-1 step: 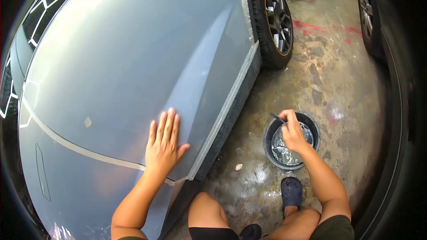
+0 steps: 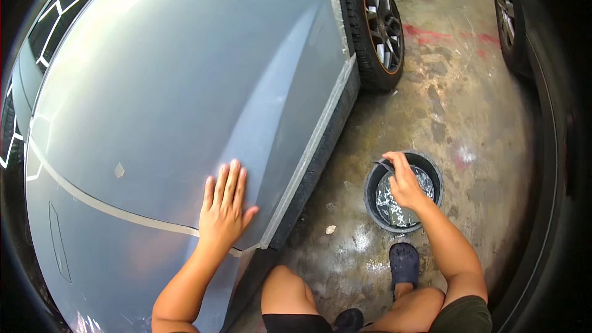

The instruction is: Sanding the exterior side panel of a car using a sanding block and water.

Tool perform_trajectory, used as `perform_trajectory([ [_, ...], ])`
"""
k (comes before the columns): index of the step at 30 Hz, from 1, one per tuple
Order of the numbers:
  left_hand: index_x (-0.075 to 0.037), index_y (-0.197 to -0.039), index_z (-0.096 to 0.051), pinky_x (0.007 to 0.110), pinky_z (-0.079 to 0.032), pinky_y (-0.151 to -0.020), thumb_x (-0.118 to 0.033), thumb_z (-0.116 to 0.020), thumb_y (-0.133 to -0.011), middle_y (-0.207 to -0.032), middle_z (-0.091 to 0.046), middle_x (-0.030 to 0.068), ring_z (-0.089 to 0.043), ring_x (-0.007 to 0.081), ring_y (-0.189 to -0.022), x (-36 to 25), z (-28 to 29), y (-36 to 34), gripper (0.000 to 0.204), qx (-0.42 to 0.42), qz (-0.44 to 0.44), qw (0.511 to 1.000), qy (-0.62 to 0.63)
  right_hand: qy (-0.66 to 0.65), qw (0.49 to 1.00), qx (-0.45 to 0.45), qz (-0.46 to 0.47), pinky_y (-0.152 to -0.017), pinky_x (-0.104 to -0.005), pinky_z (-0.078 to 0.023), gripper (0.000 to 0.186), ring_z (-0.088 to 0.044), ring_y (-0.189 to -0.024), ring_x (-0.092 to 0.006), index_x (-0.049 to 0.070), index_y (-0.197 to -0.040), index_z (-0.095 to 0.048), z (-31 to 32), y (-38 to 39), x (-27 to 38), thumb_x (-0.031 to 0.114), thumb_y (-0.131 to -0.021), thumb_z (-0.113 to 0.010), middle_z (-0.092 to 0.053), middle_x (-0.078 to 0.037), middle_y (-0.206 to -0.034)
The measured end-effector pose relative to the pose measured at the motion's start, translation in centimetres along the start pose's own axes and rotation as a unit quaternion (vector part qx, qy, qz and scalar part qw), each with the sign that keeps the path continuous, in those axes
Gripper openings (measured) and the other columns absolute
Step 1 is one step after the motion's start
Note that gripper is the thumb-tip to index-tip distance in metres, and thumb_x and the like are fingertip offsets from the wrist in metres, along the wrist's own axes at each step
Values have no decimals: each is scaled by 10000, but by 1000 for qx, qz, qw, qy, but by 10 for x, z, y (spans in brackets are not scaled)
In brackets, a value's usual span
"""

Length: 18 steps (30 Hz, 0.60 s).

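Observation:
My left hand (image 2: 225, 206) lies flat on a smooth grey-blue car door panel (image 2: 179, 98), its fingers stretched toward the far end. Over a round black bucket (image 2: 370, 205) on the floor, my right hand (image 2: 405, 184) pinches a thin dark sheet (image 2: 383, 165). Only an edge of that sheet shows beside my fingers, so its exact kind is unclear. Rippling, reflective water (image 2: 425, 180) stands in the bucket below my right hand.
Pale masking tape (image 2: 311, 145) runs along the panel's lower edge, and another strip (image 2: 117, 213) crosses it. A car wheel (image 2: 383, 24) stands beyond the panel. Another dark vehicle (image 2: 549, 148) lines the right side. My shoe (image 2: 404, 265) rests on wet, stained concrete beside the bucket.
My left hand has slid slightly toward me along the panel. The dark sheet in my right hand is tilted differently, and the water's ripples have changed.

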<state>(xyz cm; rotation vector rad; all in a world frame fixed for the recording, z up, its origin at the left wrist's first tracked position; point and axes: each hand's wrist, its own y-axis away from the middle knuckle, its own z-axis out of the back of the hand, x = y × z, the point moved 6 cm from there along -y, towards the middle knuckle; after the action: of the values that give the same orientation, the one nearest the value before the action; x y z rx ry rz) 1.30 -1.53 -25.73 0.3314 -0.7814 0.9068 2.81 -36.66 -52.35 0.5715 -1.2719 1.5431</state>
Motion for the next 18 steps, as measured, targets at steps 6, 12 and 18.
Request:
perform_trajectory([
  [6, -30, -1697, -319, 543, -169, -1340, -512, -692, -957, -1793, -253, 164, -226, 321, -1664, -18, -19, 27, 959, 53, -71, 996, -28, 378, 801, 419, -200, -1152, -532, -506, 644, -469, -1481, -446, 216, -1580, -516, -65, 102, -118, 200, -961, -692, -420, -199, -1665],
  [12, -65, -1703, -323, 526, -162, -1352, -524, -684, -956, -1794, -258, 112, -235, 293, -1659, -35, 1, -72, 948, 49, -172, 981, -75, 134, 884, 336, -295, -1128, -503, -501, 493, -594, -1371, -464, 63, -1513, -584, -76, 68, -127, 349, -1114, -539, -618, -282, -1485],
  [18, -52, -1702, -319, 474, -175, -1357, -586, -642, -969, -1797, -257, 100, -251, 254, -1655, -25, -1, -46, 962, 83, -228, 964, -107, -113, 977, 66, -166, -1162, -473, -463, 590, -602, -1378, -449, -8, -1522, -558, -29, -10, 12, 442, -1153, -460, -655, -289, -1439],
])
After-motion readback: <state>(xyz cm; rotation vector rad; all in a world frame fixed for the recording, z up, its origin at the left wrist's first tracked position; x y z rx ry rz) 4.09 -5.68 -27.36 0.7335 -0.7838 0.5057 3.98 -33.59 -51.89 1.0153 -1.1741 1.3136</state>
